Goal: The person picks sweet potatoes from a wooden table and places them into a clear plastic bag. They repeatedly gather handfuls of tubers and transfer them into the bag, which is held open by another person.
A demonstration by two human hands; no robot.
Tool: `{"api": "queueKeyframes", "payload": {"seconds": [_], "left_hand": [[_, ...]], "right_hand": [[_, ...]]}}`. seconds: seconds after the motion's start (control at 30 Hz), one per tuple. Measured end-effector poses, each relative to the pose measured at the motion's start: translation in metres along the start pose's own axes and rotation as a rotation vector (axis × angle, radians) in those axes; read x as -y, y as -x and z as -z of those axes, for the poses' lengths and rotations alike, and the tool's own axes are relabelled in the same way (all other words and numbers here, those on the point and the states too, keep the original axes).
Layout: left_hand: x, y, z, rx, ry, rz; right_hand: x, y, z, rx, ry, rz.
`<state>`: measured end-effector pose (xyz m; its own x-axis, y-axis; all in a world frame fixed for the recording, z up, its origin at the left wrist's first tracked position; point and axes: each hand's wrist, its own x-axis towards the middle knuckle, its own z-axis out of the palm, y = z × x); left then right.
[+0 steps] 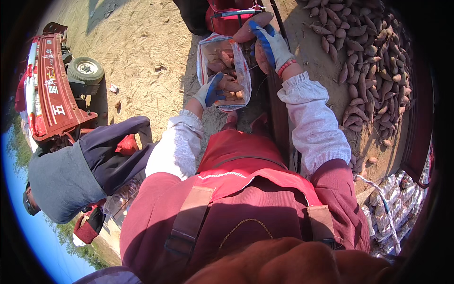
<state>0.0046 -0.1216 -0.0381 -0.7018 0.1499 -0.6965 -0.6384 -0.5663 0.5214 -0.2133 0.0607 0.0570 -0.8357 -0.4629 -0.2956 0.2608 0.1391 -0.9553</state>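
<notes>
My left hand (212,90), in a white and blue work glove, reaches over the near left edge of a clear plastic bag (244,76) holding several sweet potatoes. Its fingers lie against sweet potatoes (230,86) there; whether they grip one cannot be told. My right hand (271,42), gloved alike, is beyond the bag's far right corner, closed on a large sweet potato (253,26). Another sweet potato (261,58) shows just beneath that hand, beside the truck bed's edge; whether the hand holds it too is unclear.
Many sweet potatoes (376,71) lie heaped on the truck bed at right. Filled plastic bags (397,202) stand behind them. A red bag on a frame (234,13) is beyond my bag. At left, a person (67,174) bends near a red vehicle (53,88). Another person's dark-clothed leg (193,16) shows at the top.
</notes>
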Motion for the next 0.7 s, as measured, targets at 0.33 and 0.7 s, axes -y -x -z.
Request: {"api": "queueKeyframes", "payload": {"seconds": [0.33,0.7], "left_hand": [[0.069,0.01,0.066,-0.1,0.126,-0.083],[0.036,-0.027,0.017,-0.186,-0.418,0.025]], "right_hand": [[-0.077,0.002,-0.049,0.01,-0.371,-0.202],[-0.15,0.227,0.173,-0.66,0.021,-0.088]]}}
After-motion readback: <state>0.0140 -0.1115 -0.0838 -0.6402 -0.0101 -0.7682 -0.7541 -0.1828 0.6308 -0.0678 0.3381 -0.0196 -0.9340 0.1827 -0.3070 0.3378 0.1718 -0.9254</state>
